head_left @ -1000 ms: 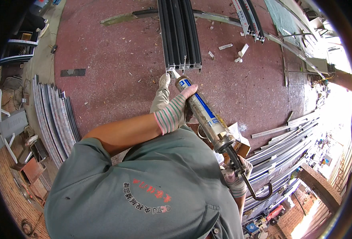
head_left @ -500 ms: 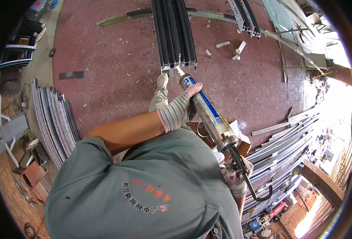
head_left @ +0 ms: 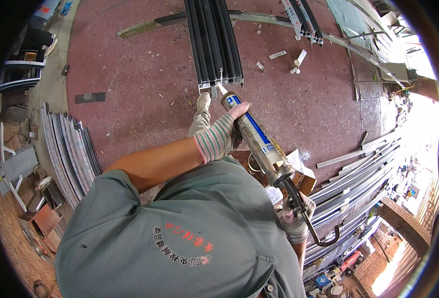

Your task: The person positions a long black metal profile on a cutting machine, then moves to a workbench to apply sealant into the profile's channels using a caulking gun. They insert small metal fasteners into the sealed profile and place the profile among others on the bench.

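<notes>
A caulking gun (head_left: 264,144) with a white and blue sealant cartridge slants across in front of me. My left hand (head_left: 215,135), in a striped glove, is closed around the front of its barrel, thumb along the top. At the gun's rear, my right hand (head_left: 295,221), also gloved, grips the handle beneath the hooked rod; part of that hand is hidden. The white nozzle (head_left: 222,88) points at the near cut end of a long black multi-channel frame profile (head_left: 213,47). Whether the tip touches the profile I cannot tell.
Bundled profiles (head_left: 63,149) lie at left, and long metal strips (head_left: 349,184) at right. Two shorter profiles (head_left: 301,22) rest at the far right. Below the black profile runs a crosswise bar (head_left: 152,26). White scraps (head_left: 299,58) dot the reddish floor. An open carton (head_left: 306,183) sits beside the gun.
The nozzle and the gun have shifted slightly left in the picture, along with the black profile. Both hands keep their hold on the gun.
</notes>
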`<state>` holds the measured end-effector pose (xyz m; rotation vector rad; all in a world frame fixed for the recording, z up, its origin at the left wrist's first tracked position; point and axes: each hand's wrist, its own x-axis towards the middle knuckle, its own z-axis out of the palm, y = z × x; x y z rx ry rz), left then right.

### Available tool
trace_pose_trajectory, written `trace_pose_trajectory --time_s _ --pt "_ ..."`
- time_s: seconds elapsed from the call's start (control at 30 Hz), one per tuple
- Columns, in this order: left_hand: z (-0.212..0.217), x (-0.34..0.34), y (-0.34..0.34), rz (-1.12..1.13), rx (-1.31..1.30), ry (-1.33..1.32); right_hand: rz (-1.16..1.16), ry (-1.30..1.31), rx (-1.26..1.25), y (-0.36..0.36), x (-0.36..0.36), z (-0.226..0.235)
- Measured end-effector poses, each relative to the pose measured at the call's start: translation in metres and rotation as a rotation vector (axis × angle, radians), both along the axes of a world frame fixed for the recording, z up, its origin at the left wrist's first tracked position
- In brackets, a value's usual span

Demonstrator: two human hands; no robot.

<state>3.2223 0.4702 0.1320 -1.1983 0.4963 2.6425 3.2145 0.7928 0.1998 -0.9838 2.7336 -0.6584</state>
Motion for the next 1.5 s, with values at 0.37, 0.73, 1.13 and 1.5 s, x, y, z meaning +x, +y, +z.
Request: trace_pose_trajectory --time_s 0.37,0.73,1.13,1.5 --pt "-0.006 0.0 0.003 0.004 0.067 -0.011 -0.059 -0.13 -0.03 -0.02 -0.003 0.023" --pt "0.013 -0.008 0.008 0.089 0.081 -0.046 -0.054 0.06 -0.14 -0.002 -0.001 0.003" --pt "-0.001 -0.011 0.003 0.008 0.031 -0.03 -0.005 -0.007 -0.167 0.023 0.003 -0.016" --pt "0.004 -0.014 0.008 0.07 0.006 -0.072 0.026 -0.014 -0.074 0.028 0.001 -0.016"
